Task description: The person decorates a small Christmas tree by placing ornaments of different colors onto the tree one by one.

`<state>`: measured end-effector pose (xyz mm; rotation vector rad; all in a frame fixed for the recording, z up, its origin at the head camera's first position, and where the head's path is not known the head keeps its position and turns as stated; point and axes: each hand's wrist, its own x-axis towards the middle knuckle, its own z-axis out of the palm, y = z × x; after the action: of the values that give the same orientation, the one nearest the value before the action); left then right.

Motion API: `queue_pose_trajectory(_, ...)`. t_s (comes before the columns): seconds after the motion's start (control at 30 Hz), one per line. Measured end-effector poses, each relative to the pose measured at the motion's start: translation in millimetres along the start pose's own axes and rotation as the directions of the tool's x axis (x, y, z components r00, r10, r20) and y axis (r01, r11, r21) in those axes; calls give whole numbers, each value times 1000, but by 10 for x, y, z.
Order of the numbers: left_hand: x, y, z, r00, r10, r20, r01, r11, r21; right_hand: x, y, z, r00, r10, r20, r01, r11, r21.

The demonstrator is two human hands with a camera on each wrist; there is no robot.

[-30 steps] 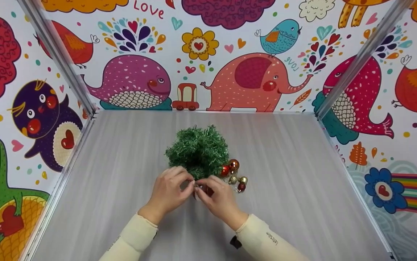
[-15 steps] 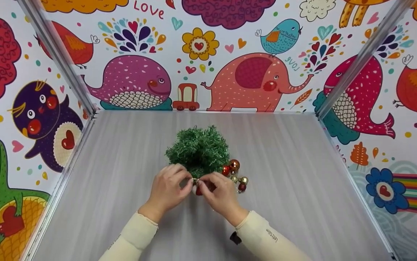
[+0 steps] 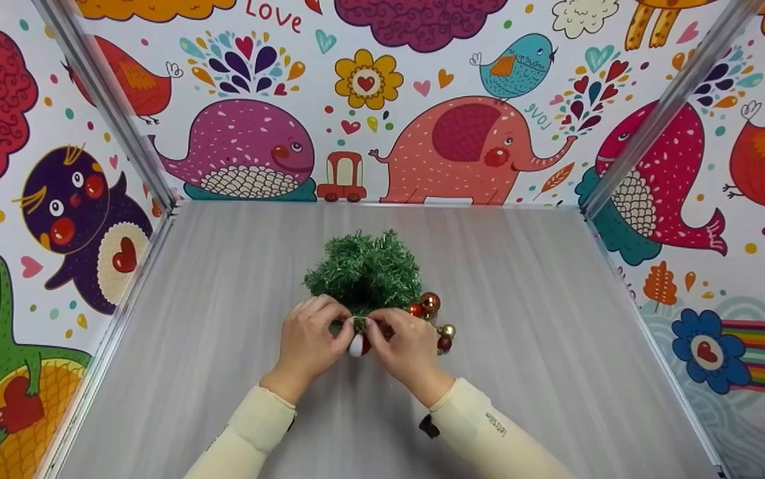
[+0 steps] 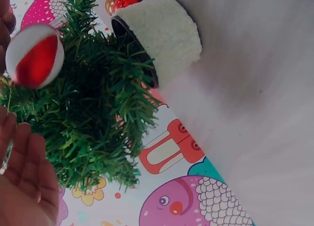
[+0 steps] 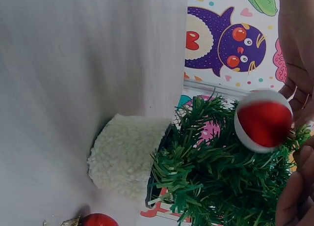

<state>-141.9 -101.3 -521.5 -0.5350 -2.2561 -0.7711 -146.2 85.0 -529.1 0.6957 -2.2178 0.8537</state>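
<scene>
A small artificial Christmas tree (image 3: 364,266) stands on the table in a white fleecy pot (image 4: 162,37). On its near side, my left hand (image 3: 309,336) and right hand (image 3: 409,346) meet with fingertips almost touching. Both pinch a thin gold string (image 3: 360,319) between thumb and forefinger. From the string hangs a red and white bauble (image 3: 358,344), blurred in both wrist views and in front of the green branches (image 5: 216,172). Whether the string is looped round a twig, I cannot tell.
Several loose baubles lie right of the tree, among them an orange one (image 3: 430,303), a gold one (image 3: 448,330) and a dark red one (image 3: 444,343). Printed panels (image 3: 356,153) and metal posts (image 3: 106,106) border the grey table (image 3: 223,266).
Both hands have shifted slightly forward and up toward the branches, drawing the string with them. The bauble has come into clearer view below the fingers, with its white side showing.
</scene>
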Motion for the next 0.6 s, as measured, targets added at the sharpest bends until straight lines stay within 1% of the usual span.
queue_pose_trajectory(0.17, 2, 1, 25, 998, -56, 12, 56, 998, -1, 18, 10, 7, 999, 22, 27, -19, 996, -87)
queue_pose_trajectory(0.27, 14, -5, 35, 996, -78, 34, 78, 997, 7, 25, 16, 15, 999, 26, 30, -23, 992, -124)
queue_pose_trajectory(0.37, 22, -8, 35, 995, -81, 60, 80, 997, 16, 25, 20, 26, 999, 21, 32, -16, 990, -142)
queue_pose_trajectory(0.6, -6, -15, 26, 989, -72, 125, 71, 997, 11, -19, 37, 22, 998, -4, 68, 16, 983, -181)
